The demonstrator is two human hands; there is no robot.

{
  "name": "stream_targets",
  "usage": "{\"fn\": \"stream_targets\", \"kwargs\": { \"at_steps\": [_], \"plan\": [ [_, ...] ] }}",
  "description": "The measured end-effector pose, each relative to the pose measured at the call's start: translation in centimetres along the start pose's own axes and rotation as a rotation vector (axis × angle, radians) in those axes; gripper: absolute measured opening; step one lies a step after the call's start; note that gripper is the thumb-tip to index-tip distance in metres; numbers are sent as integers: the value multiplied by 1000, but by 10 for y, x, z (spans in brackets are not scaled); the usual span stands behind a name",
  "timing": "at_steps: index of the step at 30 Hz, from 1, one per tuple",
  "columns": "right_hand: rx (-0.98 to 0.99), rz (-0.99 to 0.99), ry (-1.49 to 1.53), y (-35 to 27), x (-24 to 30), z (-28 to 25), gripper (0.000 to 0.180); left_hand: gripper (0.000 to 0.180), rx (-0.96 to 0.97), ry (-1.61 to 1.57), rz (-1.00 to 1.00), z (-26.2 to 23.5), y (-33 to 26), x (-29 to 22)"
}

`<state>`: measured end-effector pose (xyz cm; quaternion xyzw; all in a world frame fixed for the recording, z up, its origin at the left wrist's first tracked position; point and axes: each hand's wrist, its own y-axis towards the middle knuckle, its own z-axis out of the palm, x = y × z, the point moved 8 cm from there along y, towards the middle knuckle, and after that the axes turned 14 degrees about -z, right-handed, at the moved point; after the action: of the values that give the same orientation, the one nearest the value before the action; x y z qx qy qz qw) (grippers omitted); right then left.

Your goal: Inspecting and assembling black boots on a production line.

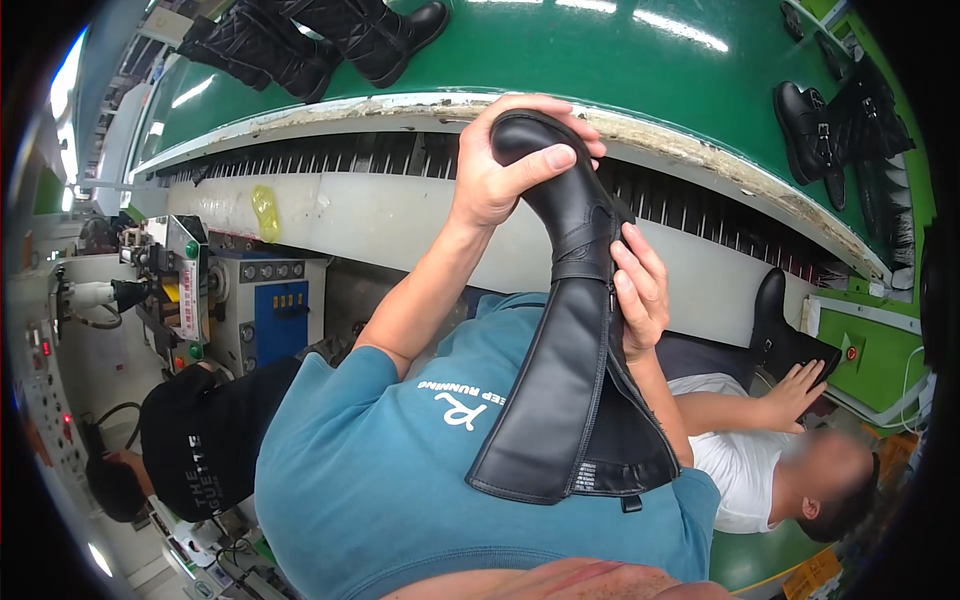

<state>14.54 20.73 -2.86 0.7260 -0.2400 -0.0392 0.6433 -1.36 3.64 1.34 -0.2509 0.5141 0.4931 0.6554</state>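
A tall black leather boot [548, 385] is held in front of my chest, toe pointing away and its wide shaft hanging toward me. My left hand [487, 180] wraps round the rounded toe, with the thumb lying across the top. At the ankle, my right hand [640, 290] grips the heel side, its fingertips pressed against the leather. A side zip runs along the shaft and is undone, so the lining and a printed label show inside. The sole is mostly hidden from view.
Beyond the boot runs a green conveyor [560, 50] with a worn pale edge. Black quilted boots [375, 40] stand at its far left, buckled boots [805, 130] at right. A yellow insole-shaped piece [265, 212] lies on the white ledge. Co-workers flank me; a machine [270, 300] stands left.
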Motion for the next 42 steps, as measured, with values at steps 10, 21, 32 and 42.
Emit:
{"fn": "stream_targets", "kwargs": {
  "at_steps": [10, 21, 32, 42],
  "plan": [
    [131, 30, -108, 76, -48, 19, 34, 61, 13, 227, 157, -13, 39, -53],
    [249, 328, -483, 191, -203, 203, 67, 36, -595, 212, -17, -116, -29, -15],
    [530, 502, -254, 103, -222, 250, 77, 39, -593, 451, -99, -140, -28, 0],
    [67, 657, 363, 10, -164, 107, 40, 41, -675, 919, 21, -116, 54, -1]
  ]
}}
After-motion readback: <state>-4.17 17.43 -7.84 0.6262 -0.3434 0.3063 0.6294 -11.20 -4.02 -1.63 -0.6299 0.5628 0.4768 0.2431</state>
